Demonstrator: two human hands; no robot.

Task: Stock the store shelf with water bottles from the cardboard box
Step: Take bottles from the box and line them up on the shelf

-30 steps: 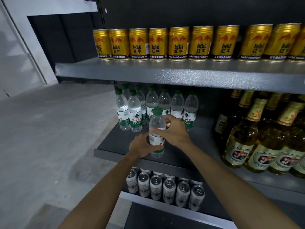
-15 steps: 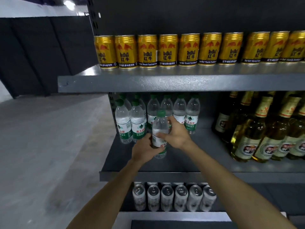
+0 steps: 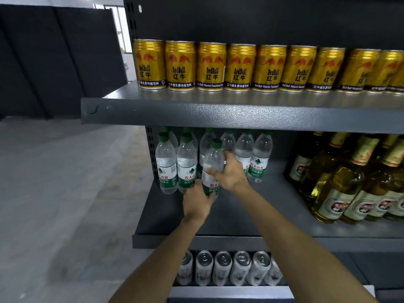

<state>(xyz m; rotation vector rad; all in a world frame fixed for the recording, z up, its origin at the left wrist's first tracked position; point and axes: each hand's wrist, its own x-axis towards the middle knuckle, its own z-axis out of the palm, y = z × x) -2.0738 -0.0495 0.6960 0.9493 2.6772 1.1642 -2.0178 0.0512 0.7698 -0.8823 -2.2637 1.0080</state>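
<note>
A clear water bottle (image 3: pixel 213 162) with a green cap and green label stands upright on the grey middle shelf (image 3: pixel 251 217), right of two front-row bottles. My left hand (image 3: pixel 196 203) wraps its lower part from the front. My right hand (image 3: pixel 230 171) grips its middle from the right. Several more water bottles (image 3: pixel 166 165) of the same kind stand in rows behind and beside it at the shelf's left end. The cardboard box is out of view.
Gold Red Bull cans (image 3: pixel 240 66) line the top shelf, whose front edge (image 3: pixel 218 114) overhangs the bottles. Amber glass bottles (image 3: pixel 341 182) fill the middle shelf's right side. Silver cans (image 3: pixel 223 267) lie on the shelf below. Grey floor (image 3: pixel 65 193) spreads to the left.
Both hands have carried the bottle deeper onto the shelf, close to the front-row bottles. The camera view has tilted up and come closer.
</note>
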